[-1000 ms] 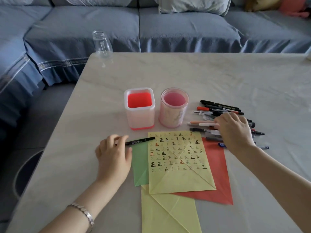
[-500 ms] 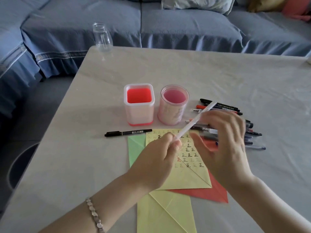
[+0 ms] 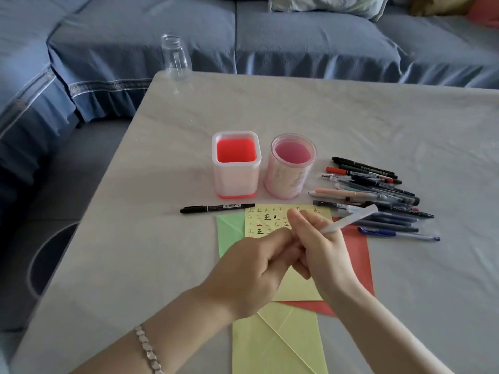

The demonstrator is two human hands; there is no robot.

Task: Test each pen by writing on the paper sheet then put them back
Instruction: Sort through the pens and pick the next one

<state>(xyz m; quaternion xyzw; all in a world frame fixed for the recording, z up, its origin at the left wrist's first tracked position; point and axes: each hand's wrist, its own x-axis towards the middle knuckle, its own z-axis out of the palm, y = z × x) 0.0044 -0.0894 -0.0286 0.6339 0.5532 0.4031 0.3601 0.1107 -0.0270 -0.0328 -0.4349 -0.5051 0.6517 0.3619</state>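
My right hand (image 3: 321, 247) grips a white pen (image 3: 351, 220) whose back end points up to the right. My left hand (image 3: 253, 268) meets it over the yellow paper sheet (image 3: 270, 217), fingers pinched at the pen's hidden lower end; what they hold is hidden. The sheet carries rows of small written marks. A black marker (image 3: 217, 208) lies alone left of the sheet. A pile of several pens (image 3: 378, 195) lies to the right. Two holders stand behind the sheet: a square red one (image 3: 236, 166) and a round pink one (image 3: 291, 167).
Green (image 3: 229, 230), red (image 3: 356, 255) and another yellow sheet (image 3: 278, 344) lie under and beside the written one. A clear glass jar (image 3: 176, 58) stands at the table's far left corner. A blue sofa (image 3: 270, 36) runs behind the table.
My left hand let go of the black marker and came to the white pen that my right hand lifted from the pile. Both hands now meet lower over the sheet.
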